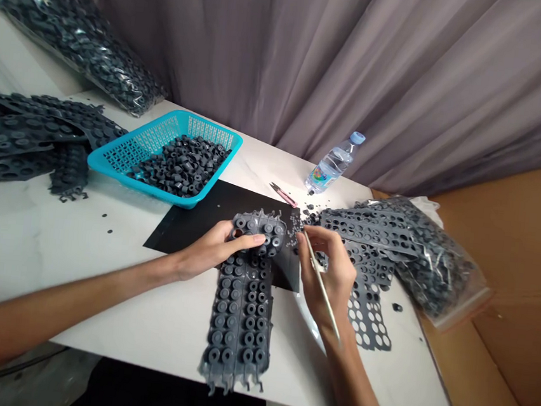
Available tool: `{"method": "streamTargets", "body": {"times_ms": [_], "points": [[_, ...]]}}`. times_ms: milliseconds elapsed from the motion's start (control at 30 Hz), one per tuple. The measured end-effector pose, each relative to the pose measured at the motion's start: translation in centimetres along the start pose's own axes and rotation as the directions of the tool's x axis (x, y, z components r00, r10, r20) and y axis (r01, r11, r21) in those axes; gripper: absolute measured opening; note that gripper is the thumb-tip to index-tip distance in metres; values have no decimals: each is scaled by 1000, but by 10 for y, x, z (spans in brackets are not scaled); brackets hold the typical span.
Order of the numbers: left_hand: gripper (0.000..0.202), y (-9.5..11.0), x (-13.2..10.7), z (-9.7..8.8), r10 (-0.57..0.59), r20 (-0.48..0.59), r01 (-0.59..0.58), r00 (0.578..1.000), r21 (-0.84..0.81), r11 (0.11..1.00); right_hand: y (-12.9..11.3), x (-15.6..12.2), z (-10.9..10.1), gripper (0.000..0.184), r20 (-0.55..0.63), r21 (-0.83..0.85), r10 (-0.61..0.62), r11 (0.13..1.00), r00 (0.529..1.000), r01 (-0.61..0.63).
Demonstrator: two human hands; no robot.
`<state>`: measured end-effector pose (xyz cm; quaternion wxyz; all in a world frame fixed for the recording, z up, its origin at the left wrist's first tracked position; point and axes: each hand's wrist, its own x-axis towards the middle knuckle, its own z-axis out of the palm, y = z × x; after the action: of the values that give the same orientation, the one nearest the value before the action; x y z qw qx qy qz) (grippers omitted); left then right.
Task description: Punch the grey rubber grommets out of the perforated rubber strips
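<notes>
A dark grey rubber sheet point(240, 315) with rows of round moulded knobs hangs over the table's front edge, its far end folded back. My left hand point(218, 246) grips that fold, thumb on top of the knobs. Just to the right, my right hand point(329, 266) pinches a thin pale stick-like tool point(318, 278), whose rear end slants down toward the wrist. Its tip is too small to make out. Beneath the hands lies a black mat point(180, 223), with tiny grey bits point(293, 227) scattered at its right side.
A blue basket point(157, 189) holds loose rubber pieces. Pink-handled snips point(283, 195) and a water bottle point(335, 164) stand or lie behind. Punched-out sheets point(367, 238) and a filled plastic bag point(445, 277) are at right; more sheets point(14, 133) and a bag point(80, 44) at left.
</notes>
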<state>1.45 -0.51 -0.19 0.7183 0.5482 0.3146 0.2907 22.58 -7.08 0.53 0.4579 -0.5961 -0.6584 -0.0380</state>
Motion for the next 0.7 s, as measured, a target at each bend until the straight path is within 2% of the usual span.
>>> {"method": "streamTargets", "body": {"times_ms": [133,233,367,700], "points": [[40,-3,2,1,79,-58,-77,995,29,997,-12,-2,2,17,62,99,-229,970,971,223],[40,-6,4,1,102,-108,-93,989,85,992,-11,-2,4,18,134,65,-338,941,932,332],[40,-7,4,1,92,-116,-79,989,115,990,-9,-2,7,17,152,-16,-364,929,919,371],[33,-10,5,1,202,-93,-183,975,177,967,-12,-2,9,14,169,-112,-377,911,911,398]]}}
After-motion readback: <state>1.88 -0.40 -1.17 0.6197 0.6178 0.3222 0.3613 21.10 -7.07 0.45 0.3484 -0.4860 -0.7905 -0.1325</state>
